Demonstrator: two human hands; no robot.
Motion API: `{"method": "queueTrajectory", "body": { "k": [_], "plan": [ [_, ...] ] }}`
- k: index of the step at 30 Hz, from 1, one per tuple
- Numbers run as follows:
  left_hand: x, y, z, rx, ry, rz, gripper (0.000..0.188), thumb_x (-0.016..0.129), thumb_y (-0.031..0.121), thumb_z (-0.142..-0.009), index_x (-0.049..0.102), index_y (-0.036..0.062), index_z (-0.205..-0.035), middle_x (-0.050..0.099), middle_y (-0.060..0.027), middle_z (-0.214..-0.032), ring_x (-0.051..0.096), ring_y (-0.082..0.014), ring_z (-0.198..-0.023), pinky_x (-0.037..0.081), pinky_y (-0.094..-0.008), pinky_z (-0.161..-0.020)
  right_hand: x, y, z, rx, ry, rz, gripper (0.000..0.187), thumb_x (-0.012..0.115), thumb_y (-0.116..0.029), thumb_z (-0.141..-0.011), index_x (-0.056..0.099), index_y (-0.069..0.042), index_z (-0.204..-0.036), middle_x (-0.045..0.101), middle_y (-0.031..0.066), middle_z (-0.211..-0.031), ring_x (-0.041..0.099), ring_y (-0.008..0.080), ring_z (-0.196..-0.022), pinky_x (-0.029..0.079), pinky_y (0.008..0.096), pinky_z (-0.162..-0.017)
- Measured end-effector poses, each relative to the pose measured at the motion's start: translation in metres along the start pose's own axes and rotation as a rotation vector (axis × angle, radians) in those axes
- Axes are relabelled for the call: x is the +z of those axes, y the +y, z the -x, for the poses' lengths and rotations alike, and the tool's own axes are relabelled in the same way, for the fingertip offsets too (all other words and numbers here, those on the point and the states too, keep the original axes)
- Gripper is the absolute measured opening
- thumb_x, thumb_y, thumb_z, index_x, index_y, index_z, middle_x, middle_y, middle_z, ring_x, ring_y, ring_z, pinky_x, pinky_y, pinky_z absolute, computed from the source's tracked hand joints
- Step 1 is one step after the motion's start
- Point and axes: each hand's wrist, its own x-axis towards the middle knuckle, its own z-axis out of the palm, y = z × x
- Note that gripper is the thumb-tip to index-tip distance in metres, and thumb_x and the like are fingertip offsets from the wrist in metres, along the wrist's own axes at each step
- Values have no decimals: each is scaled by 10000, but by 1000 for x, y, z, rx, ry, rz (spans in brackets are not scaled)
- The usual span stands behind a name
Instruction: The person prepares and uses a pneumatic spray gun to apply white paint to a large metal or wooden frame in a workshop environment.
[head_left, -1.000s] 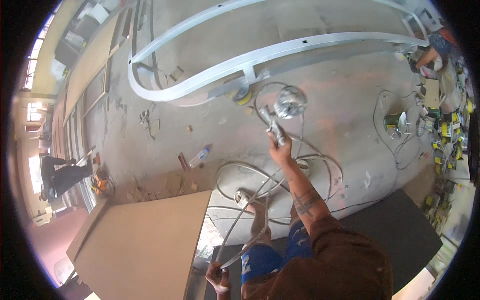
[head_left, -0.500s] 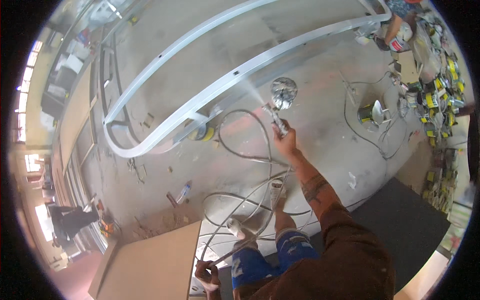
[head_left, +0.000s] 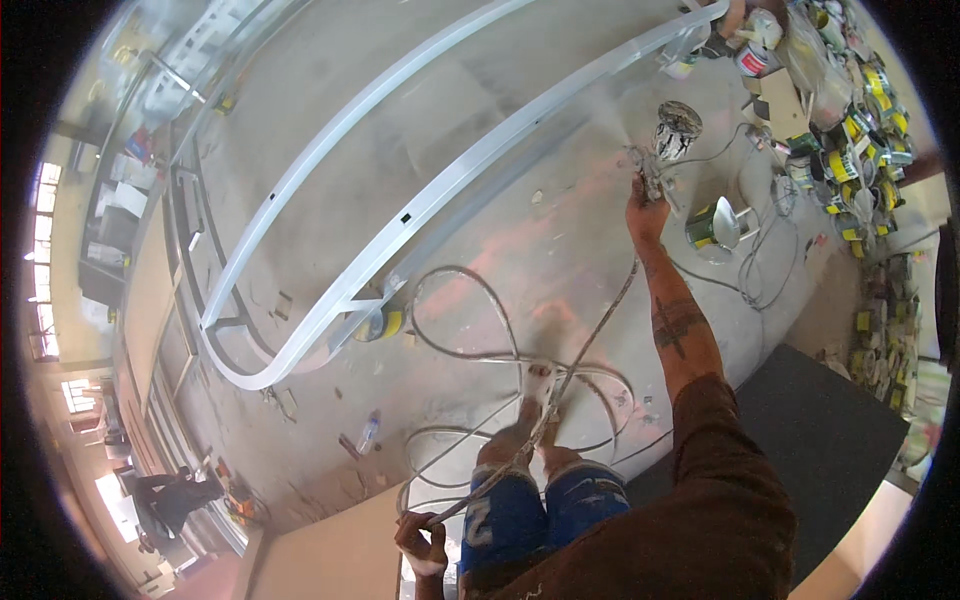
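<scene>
My right hand (head_left: 648, 218) is wrapped round a paint spray gun (head_left: 651, 180), the arm stretched out ahead. A paint-splashed cup (head_left: 678, 132) sits on the gun, and a faint mist shows between it and a long, pale grey frame (head_left: 470, 172) with rounded ends. The gun is apart from the near rail of that frame. A grey hose (head_left: 610, 312) trails down from the gun and loops over the floor around my feet. Low in the view, my left hand (head_left: 420, 548) is closed on a length of this hose.
An open paint can (head_left: 712, 232) stands right of my right arm. Many used cans (head_left: 850, 170) are heaped at the far right. Another can (head_left: 380, 322) is under the frame. A dark board (head_left: 800, 450) and a tan panel (head_left: 330, 550) flank me. A bottle (head_left: 369, 432) lies on the floor.
My right hand has moved right and farther out with the spray gun, along the frame's near rail. The spray looks fainter. My left hand keeps its hold on the hose, and the view has shifted.
</scene>
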Motion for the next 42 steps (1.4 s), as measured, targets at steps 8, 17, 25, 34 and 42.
{"method": "queueTrajectory", "body": {
  "k": [8,17,25,34,42],
  "plan": [
    [53,50,-64,-46,-131,43,122,731,126,-764,667,25,-788,600,-56,-679,525,-191,-671,380,-361,-754,-55,-14,44,-84,-774,-36,270,675,-191,-903,646,-26,-1115,719,179,-935,714,332,-835,549,399,-706],
    [131,142,-166,120,-224,-22,46,689,47,-708,663,54,-744,642,-61,-694,561,-212,-650,405,-369,-745,-45,-107,-15,-67,-1197,-264,323,702,-276,-896,641,-88,-1151,711,185,-917,696,372,-859,550,432,-763],
    [161,202,-208,188,-270,-47,128,702,31,-658,664,86,-768,640,-25,-696,572,-210,-680,417,-375,-767,-11,-29,-157,-105,-826,97,301,689,-316,-891,664,-93,-1091,704,187,-869,673,409,-820,529,478,-726],
    [181,232,-228,176,-260,-105,71,722,66,-717,662,71,-756,631,-36,-694,570,-213,-683,410,-394,-769,-41,56,-348,78,-284,290,328,621,-310,-935,659,-15,-1074,684,261,-871,657,458,-852,522,452,-701],
    [208,266,-246,21,-234,-45,49,706,67,-742,673,67,-779,600,-40,-665,551,-204,-674,385,-377,-776,-70,85,-338,186,-434,241,358,551,-302,-969,651,-1,-1135,724,156,-966,700,290,-910,531,387,-750]
  ]
}}
